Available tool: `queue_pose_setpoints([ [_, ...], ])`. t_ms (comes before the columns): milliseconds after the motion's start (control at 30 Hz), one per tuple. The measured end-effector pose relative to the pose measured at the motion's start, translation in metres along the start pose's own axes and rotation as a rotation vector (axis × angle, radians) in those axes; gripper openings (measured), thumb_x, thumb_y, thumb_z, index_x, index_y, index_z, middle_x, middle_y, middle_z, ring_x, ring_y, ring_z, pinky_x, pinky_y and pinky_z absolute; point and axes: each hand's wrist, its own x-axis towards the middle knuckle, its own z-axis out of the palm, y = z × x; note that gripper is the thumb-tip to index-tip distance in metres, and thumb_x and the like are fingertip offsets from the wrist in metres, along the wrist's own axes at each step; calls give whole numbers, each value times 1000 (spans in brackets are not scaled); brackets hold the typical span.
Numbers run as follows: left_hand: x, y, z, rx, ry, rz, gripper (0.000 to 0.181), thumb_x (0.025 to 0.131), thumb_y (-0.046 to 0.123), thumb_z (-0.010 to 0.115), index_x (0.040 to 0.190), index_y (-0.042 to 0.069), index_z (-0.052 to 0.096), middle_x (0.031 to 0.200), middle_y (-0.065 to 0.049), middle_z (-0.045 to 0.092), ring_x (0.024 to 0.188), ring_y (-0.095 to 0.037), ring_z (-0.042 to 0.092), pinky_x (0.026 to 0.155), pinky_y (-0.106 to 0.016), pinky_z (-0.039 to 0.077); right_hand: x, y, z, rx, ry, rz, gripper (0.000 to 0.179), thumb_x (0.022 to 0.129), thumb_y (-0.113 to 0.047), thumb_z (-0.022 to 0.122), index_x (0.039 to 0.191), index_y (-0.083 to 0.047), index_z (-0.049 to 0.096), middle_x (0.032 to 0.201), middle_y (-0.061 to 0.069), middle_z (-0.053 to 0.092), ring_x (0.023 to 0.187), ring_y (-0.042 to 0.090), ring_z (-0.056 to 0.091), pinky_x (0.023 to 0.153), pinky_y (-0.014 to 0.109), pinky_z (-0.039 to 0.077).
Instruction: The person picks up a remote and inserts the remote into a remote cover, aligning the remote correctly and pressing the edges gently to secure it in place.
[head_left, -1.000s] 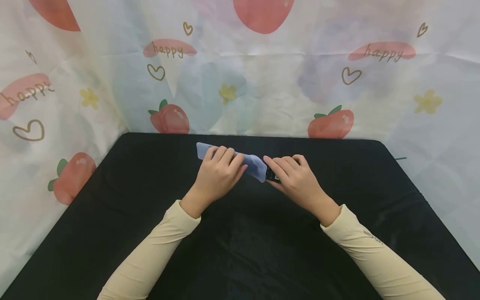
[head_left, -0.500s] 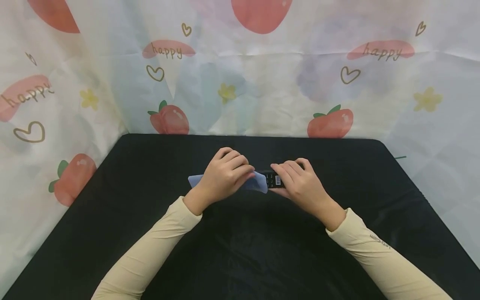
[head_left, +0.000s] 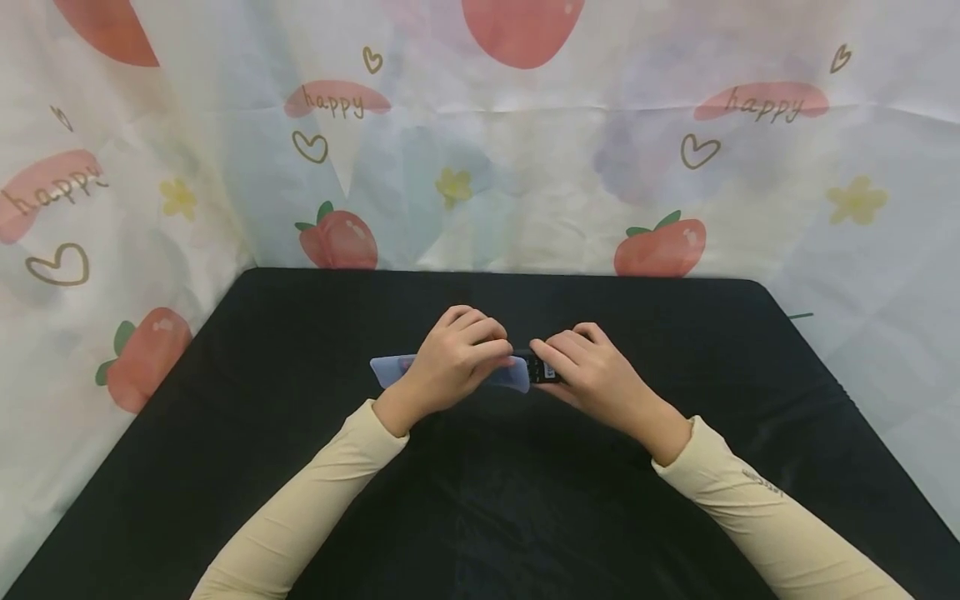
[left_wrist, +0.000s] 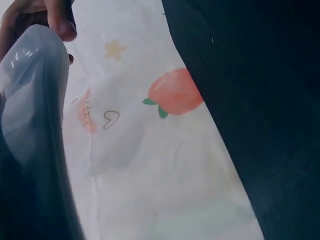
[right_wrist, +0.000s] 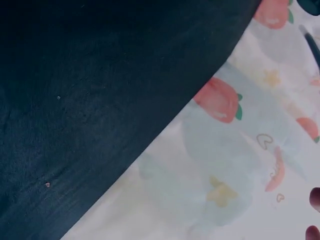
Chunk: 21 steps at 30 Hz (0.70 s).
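In the head view, my left hand (head_left: 457,354) grips a translucent blue soft sleeve (head_left: 386,370) above the middle of the table. The sleeve also fills the left side of the left wrist view, with fingertips (left_wrist: 61,22) at its top end. My right hand (head_left: 600,371) pinches a black remote control (head_left: 537,367) with a small pale label. The remote's left end meets the sleeve's right end; how much of it lies inside is hard to see. Most of the remote is hidden by my right fingers. Only fingertips (right_wrist: 314,200) show at the right wrist view's edge.
A black cloth-covered table (head_left: 480,517) spreads beneath both hands. Behind it and along the sides hangs a pale curtain (head_left: 525,167) printed with fruit, hearts and flowers.
The sleeve has swung from a slant to nearly level and come lower, nearer me. My left hand has shifted along it to the right. My right hand has dropped slightly, still holding the remote control.
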Motion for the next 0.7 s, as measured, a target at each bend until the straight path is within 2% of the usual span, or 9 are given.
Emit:
queue_pose_setpoints([
  [167, -2, 2, 4, 19, 24, 2, 10, 86, 24, 67, 81, 15, 66, 82, 3, 63, 82, -15, 57, 85, -32, 45, 0, -2, 2, 37, -24, -4, 59, 56, -21, 89, 104, 0, 63, 85, 7, 62, 75, 21, 59, 74, 40, 46],
  [333, 0, 5, 5, 74, 32, 35, 8, 84, 22, 69, 80, 16, 66, 82, 4, 63, 82, -14, 57, 86, -32, 45, 0, -4, 5, 92, -24, 6, 55, 61, -20, 86, 106, 1, 62, 86, 8, 62, 78, 22, 59, 76, 39, 47],
  [467, 4, 9, 4, 110, 40, 62, 7, 83, 20, 71, 80, 15, 66, 81, 4, 64, 82, -13, 58, 87, -32, 45, 1, -5, 9, 117, -9, 4, 56, 60, -19, 88, 105, 1, 61, 86, 8, 62, 78, 21, 59, 76, 38, 47],
  [600, 5, 13, 3, 123, 33, 85, 5, 83, 18, 70, 81, 15, 66, 80, 5, 65, 81, -13, 59, 86, -32, 46, 1, -8, 12, 117, -5, 3, 59, 56, -19, 89, 104, 1, 60, 86, 7, 63, 77, 20, 59, 76, 37, 47],
  [700, 5, 13, 3, 110, 28, 83, 7, 83, 18, 71, 79, 15, 65, 80, 4, 64, 81, -13, 59, 86, -32, 45, 0, -7, 12, 71, -5, -6, 60, 55, -21, 90, 104, 1, 61, 85, 7, 63, 76, 21, 60, 76, 38, 47],
])
